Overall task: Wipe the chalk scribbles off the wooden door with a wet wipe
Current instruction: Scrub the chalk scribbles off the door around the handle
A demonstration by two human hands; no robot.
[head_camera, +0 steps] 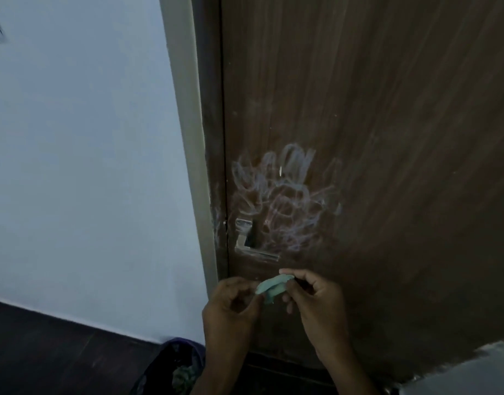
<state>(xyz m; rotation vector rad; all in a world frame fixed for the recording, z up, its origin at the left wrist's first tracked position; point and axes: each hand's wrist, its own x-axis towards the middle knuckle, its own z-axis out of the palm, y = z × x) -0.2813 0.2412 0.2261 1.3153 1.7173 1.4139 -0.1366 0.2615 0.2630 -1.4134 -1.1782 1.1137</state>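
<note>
Currently, item: wet wipe [273, 287], bunched, pinched between my left hand [233, 305] and right hand [316, 297], below the chalk scribbles [285, 201] on the wooden door [387, 138]. Step: seemingly unfolding; dim view. Next: press wipe onto scribbles.

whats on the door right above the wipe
Above the wet wipe, held between both hands, the wooden door carries a metal latch plate and a tangle of chalk scribbles, not yet wiped. The hands hide part of the door below it.
</note>
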